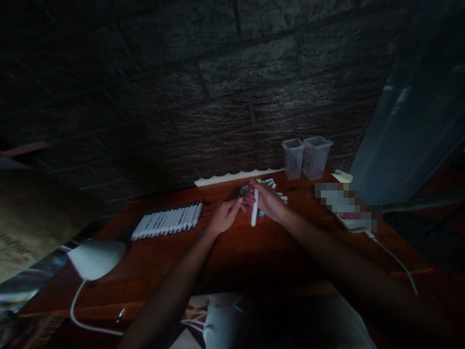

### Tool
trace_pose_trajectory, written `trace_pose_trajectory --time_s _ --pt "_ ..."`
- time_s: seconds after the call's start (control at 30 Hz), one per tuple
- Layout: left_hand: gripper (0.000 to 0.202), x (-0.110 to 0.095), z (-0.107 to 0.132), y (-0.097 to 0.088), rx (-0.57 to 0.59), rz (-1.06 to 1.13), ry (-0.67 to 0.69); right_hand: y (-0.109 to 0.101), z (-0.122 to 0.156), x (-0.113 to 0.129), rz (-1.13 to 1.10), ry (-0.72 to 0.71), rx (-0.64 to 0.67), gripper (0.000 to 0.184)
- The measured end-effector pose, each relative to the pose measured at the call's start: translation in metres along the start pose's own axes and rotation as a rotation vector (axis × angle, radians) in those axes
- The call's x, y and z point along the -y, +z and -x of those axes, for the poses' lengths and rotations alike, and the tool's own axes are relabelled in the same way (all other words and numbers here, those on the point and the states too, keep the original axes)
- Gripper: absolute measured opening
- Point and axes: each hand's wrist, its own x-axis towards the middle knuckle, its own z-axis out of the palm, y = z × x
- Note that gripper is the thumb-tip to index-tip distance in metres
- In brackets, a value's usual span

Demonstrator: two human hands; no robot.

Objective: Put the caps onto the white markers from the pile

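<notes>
My right hand (267, 199) is closed around a white marker (255, 209), held upright with its lower end near the wooden table (232, 252). My left hand (225, 215) hovers just left of it, fingers loosely curled with the fingertips pinched; whether they hold anything is too dark to tell. Behind both hands lies a small heap of loose markers or caps (271, 186). A neat row of several white markers (169, 220) lies side by side on the table to the left.
Two clear plastic cups (307, 157) stand at the back right against a dark stone-pattern wall. A white lamp-like object (97, 258) with a cord sits at the front left. A blurred flat item (345, 206) with a white cable lies on the right.
</notes>
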Motion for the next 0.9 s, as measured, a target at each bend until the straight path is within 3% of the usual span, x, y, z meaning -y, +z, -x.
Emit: trace_pose_trajectory --time_s 0.17,0.33,0.6,0.9 --pt "0.038 -0.007 0.001 0.007 0.092 0.141 -0.02 -0.007 -0.006 0.005 0.007 -0.131 -0.157 0.047" --pt "0.031 -0.007 -0.001 0.014 0.074 0.259 -0.051 -0.021 -0.011 0.007 0.103 -0.176 -0.271 0.052" --pt "0.026 0.004 -0.001 0.014 -0.17 0.116 -0.033 -0.032 -0.012 0.008 0.321 -0.104 -0.383 0.055" --pt "0.027 0.006 -0.001 0.01 -0.278 0.006 -0.007 -0.023 -0.006 0.011 0.377 -0.112 -0.388 0.053"
